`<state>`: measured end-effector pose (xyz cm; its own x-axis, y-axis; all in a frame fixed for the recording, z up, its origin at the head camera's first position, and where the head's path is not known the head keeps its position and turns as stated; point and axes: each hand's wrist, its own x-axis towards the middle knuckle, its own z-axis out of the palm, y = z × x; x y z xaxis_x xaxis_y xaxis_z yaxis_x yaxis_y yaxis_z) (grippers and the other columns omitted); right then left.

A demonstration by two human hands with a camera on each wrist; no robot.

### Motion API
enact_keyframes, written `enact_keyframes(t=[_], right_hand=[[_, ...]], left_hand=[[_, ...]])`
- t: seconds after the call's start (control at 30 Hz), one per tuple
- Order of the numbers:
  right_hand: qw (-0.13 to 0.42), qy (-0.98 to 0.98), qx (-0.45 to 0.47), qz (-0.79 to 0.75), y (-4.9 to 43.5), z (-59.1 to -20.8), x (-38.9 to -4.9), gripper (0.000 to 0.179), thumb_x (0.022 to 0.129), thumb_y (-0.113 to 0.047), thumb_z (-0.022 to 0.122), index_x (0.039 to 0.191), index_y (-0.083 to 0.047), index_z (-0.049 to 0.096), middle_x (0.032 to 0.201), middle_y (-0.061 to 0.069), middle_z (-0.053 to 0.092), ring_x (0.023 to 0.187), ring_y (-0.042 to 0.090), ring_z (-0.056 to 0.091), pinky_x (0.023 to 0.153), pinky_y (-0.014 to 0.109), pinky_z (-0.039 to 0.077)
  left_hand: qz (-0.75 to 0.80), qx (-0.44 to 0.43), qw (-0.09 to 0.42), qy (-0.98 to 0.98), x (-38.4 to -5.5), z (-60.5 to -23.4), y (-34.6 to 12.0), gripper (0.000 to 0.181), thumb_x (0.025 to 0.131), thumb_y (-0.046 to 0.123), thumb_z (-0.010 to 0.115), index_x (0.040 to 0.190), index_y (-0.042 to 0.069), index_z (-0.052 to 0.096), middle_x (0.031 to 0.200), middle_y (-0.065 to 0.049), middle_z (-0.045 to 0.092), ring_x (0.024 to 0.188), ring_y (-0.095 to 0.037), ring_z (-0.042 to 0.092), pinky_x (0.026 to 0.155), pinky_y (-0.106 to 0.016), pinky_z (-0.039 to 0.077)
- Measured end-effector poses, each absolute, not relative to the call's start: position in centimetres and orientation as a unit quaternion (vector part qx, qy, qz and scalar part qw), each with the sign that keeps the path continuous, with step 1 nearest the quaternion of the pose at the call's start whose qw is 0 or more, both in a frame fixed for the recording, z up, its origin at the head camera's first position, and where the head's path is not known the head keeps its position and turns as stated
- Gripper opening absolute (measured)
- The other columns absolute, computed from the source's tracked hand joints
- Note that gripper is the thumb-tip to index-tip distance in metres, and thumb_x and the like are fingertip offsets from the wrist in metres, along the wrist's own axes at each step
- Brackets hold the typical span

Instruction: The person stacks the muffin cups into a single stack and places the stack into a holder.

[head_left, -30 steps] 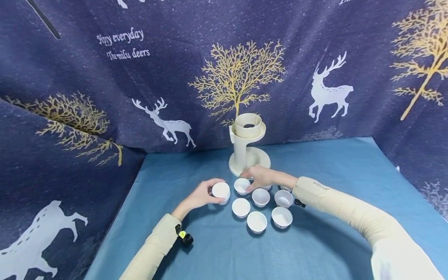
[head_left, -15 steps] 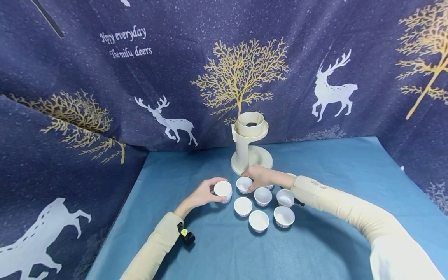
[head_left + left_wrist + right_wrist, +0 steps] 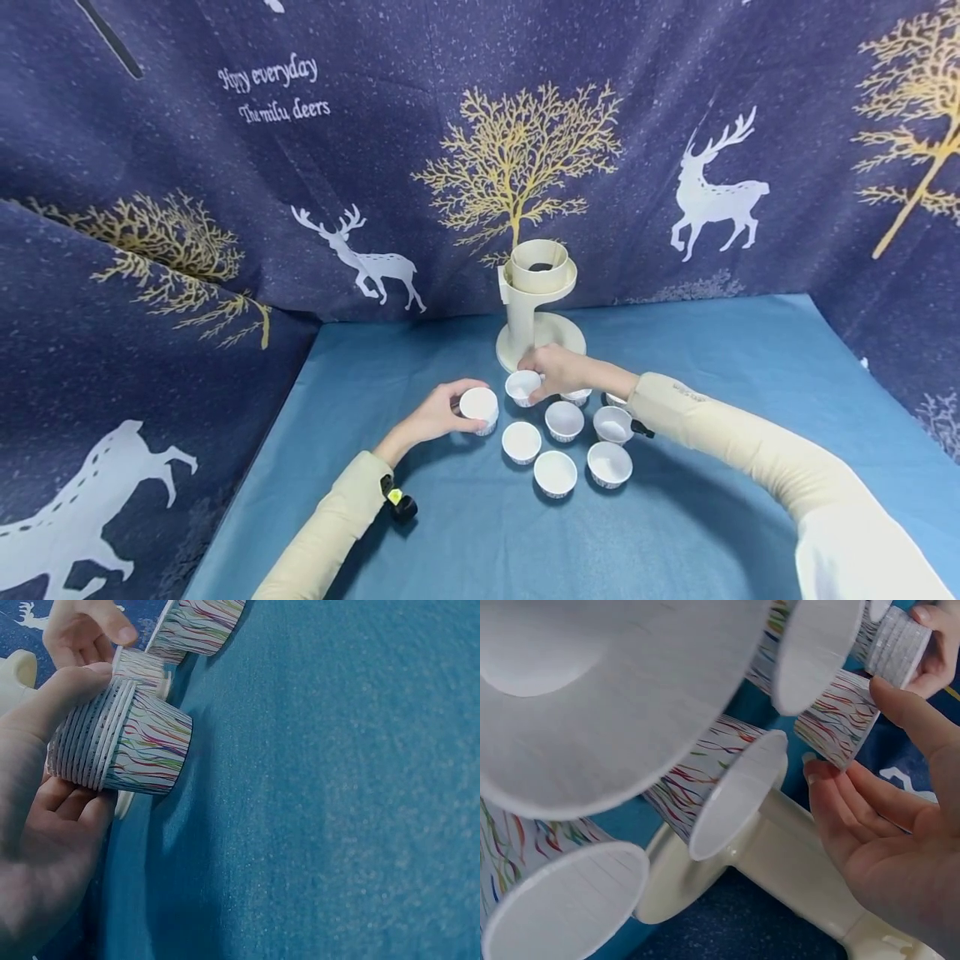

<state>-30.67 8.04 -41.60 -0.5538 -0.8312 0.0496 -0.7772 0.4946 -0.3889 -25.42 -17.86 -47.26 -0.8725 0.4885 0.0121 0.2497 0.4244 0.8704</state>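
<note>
My left hand grips a nested stack of white paper baking cups between thumb and fingers. In the left wrist view the stack shows many rims and wavy coloured stripes on its outermost cup. To its right, my right hand pinches a single baking cup by its side, just in front of the stand. The right wrist view has this striped cup between thumb and fingertips. Whether its bottom touches the cloth I cannot tell.
Several upright baking cups stand in loose rows on the blue cloth; the right forearm partly covers some. Behind them rises a cream stand with a round base and a ring on top. A patterned dark-blue curtain hangs behind.
My right hand and its pinched baking cup have shifted slightly away from me, toward the stand. The left hand keeps its grip on the stack. The head view has tilted a little.
</note>
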Motion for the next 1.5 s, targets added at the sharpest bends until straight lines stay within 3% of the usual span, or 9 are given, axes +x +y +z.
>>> enact_keyframes(t=[0.4, 0.7, 1.03, 1.5], right_hand=[[0.041, 0.858, -0.454, -0.234, 8.2, -40.3, -30.4, 0.042, 0.069, -0.029, 0.078, 0.103, -0.008, 0.064, 0.093, 0.001, 0.068, 0.082, 0.014, 0.063, 0.073, 0.030, 0.051], [0.059, 0.857, -0.433, -0.274, 8.2, -40.1, -30.1, 0.047, 0.069, -0.025, 0.079, 0.107, -0.004, 0.062, 0.098, 0.009, 0.069, 0.088, 0.020, 0.065, 0.074, 0.030, 0.053], [0.048, 0.847, -0.453, -0.273, 7.8, -39.8, -29.9, 0.044, 0.070, -0.023, 0.076, 0.108, -0.005, 0.061, 0.099, 0.004, 0.067, 0.088, 0.017, 0.063, 0.076, 0.026, 0.051], [0.072, 0.831, -0.459, -0.306, 7.2, -39.2, -29.2, 0.046, 0.071, -0.018, 0.074, 0.111, -0.003, 0.057, 0.104, 0.011, 0.066, 0.095, 0.020, 0.063, 0.079, 0.028, 0.052]], left_hand=[[0.485, 0.227, 0.139, 0.833, -24.1, -44.4, -17.5, 0.060, 0.073, 0.010, 0.076, 0.127, -0.001, 0.050, 0.123, -0.011, 0.056, 0.107, -0.018, 0.054, 0.093, -0.033, 0.045], [0.494, 0.219, 0.146, 0.828, -24.2, -44.6, -17.6, 0.062, 0.072, 0.009, 0.077, 0.127, 0.001, 0.050, 0.126, -0.011, 0.055, 0.110, -0.021, 0.053, 0.096, -0.040, 0.043], [0.521, 0.225, 0.151, 0.809, -24.6, -45.4, -17.7, 0.062, 0.072, 0.006, 0.076, 0.127, -0.001, 0.050, 0.122, -0.013, 0.057, 0.106, -0.017, 0.055, 0.090, -0.027, 0.046], [0.517, 0.233, 0.148, 0.810, -24.4, -44.9, -17.7, 0.059, 0.072, 0.008, 0.076, 0.125, 0.003, 0.052, 0.119, -0.013, 0.059, 0.101, -0.014, 0.057, 0.087, -0.026, 0.047]])
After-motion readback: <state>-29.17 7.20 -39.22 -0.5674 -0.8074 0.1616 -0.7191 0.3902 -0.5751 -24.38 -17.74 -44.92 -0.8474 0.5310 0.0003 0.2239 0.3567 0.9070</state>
